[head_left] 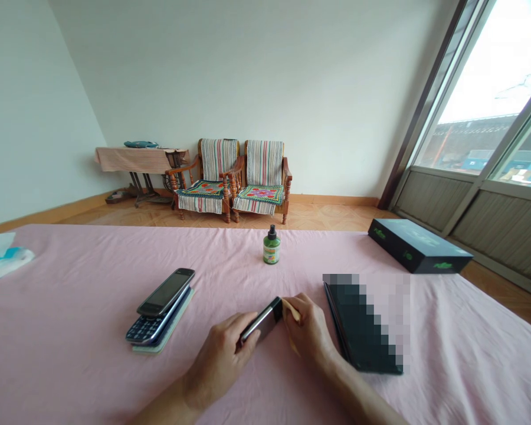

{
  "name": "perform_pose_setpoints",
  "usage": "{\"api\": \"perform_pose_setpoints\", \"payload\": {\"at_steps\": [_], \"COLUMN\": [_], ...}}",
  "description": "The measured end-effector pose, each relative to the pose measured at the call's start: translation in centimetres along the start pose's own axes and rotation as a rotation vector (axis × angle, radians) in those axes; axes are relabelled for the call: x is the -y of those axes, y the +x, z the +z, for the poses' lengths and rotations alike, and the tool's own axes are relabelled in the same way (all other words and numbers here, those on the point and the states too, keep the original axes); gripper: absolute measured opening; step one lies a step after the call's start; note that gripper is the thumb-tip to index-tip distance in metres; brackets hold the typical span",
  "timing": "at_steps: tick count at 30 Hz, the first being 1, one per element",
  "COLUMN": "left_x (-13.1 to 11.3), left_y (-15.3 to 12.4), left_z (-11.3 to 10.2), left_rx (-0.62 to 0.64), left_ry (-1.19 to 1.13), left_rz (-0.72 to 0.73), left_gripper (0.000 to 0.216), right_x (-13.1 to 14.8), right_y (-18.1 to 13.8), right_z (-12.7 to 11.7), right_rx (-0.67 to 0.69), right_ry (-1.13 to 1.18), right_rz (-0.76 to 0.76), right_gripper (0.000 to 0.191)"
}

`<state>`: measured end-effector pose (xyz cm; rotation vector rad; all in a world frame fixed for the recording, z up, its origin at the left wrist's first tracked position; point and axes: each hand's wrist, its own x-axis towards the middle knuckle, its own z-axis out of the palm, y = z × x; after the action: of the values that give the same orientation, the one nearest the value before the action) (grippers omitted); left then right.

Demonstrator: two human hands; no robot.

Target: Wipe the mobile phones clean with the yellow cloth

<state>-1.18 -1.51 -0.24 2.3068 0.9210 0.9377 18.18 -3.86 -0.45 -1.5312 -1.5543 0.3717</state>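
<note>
My left hand [221, 357] is closed around a small dark phone-like device [262, 321], holding it tilted just above the pink tablecloth [71, 307]. My right hand [307, 330] pinches a thin pale stick [292, 311] whose tip touches the device's upper end. To the left lies a slider phone [161, 307] with its keypad showing, resting on a pale green pad. A small green bottle [271, 245] with a black cap stands upright behind my hands.
A dark flat case [358, 330], partly blurred out, lies right of my hands. A black box [418, 245] sits at the far right table edge. A tissue pack [2, 260] is at the far left. Two wooden chairs [232, 180] and a side table stand by the wall.
</note>
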Motion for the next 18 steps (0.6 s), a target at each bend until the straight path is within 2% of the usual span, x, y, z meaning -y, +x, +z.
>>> {"api": "perform_pose_setpoints", "payload": {"at_steps": [2,5,7,13,18], "left_x": [-0.1,0.2,0.6,0.7,0.5], "left_y": [0.3,0.6,0.7,0.9,1.0], "left_z": [-0.3,-0.5,-0.5,-0.4,-0.5], "left_rx": [0.032,0.092,0.11,0.092,0.101], "left_ry": [-0.117,-0.334,-0.445,-0.666,-0.769], "left_rz": [-0.114,-0.328,-0.419,-0.537,-0.564], "left_gripper": [0.023,0.04,0.051,0.054,0.053], "right_x": [0.2,0.2,0.0,-0.4,-0.2], "right_y": [0.1,0.1,0.0,-0.2,-0.6], "right_z": [-0.1,-0.1,0.0,0.5,0.9], "right_rx": [0.003,0.0,-0.014,-0.101,-0.157], "right_ry": [0.017,0.046,0.069,0.167,0.214], "right_rz": [0.001,0.009,0.016,0.039,0.023], "right_gripper": [0.028,0.03,0.029,0.026,0.026]}}
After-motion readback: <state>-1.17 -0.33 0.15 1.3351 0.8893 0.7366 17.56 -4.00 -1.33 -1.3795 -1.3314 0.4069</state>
